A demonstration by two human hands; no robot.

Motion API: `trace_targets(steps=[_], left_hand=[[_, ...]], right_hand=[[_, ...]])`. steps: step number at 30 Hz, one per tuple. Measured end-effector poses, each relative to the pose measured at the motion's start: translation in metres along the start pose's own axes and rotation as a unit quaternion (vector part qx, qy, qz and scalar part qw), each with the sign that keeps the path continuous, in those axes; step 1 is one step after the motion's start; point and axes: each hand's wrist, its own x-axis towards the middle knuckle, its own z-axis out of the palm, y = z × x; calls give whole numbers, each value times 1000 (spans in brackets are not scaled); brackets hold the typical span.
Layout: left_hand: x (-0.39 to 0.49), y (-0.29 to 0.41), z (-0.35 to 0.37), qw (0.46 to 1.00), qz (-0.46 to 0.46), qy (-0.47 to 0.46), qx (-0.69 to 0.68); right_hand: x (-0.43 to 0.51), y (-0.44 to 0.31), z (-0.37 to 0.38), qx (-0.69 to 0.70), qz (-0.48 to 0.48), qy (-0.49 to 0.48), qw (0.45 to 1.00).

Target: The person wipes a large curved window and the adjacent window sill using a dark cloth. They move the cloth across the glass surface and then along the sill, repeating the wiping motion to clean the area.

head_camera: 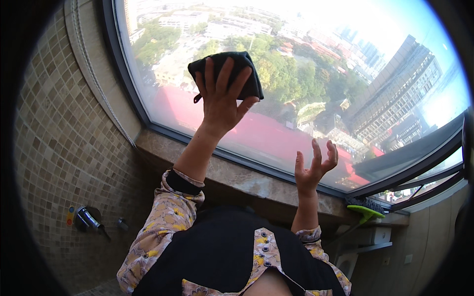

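My left hand (222, 92) is spread flat over a dark folded cloth (237, 68) and holds it against the window glass (270, 125). The cloth has a small loop hanging from its lower left corner. My right hand (313, 166) is raised lower down and to the right, in front of the pane. Its fingers are apart and slightly curled, with nothing in them. Whether its fingertips touch the glass, I cannot tell.
A marble sill (244, 177) runs below the dark window frame (166, 131). A green-headed brush (366, 212) leans at the sill's right, near an opened window section (426, 185). On the left, a beaded cord (96, 81) hangs by the mosaic wall (66, 140) with a shower valve (87, 218).
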Motion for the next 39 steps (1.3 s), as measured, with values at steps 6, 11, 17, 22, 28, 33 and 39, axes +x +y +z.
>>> trace_targets(steps=[6, 11, 17, 22, 28, 33, 39], left_hand=[[18, -90, -22, 991, -67, 118, -1], [5, -67, -10, 992, -64, 108, -15], [-37, 52, 17, 995, 46, -65, -59], [-61, 101, 32, 986, 147, -77, -27], [-51, 20, 8, 998, 32, -44, -30], [-21, -109, -30, 996, -68, 59, 22], [-1, -180, -45, 986, -101, 128, -36]], right_hand=[[0, -14, 4, 7, -30, -3, 1000], [-3, -14, -3, 11, -20, -2, 1000], [-5, -7, -9, 9, -40, -11, 999], [-6, -10, -6, 26, -41, -12, 999], [-8, -21, 3, 48, -46, -10, 998], [-8, -34, 14, 66, -59, -17, 996], [-5, -44, 24, 84, -64, -16, 994]])
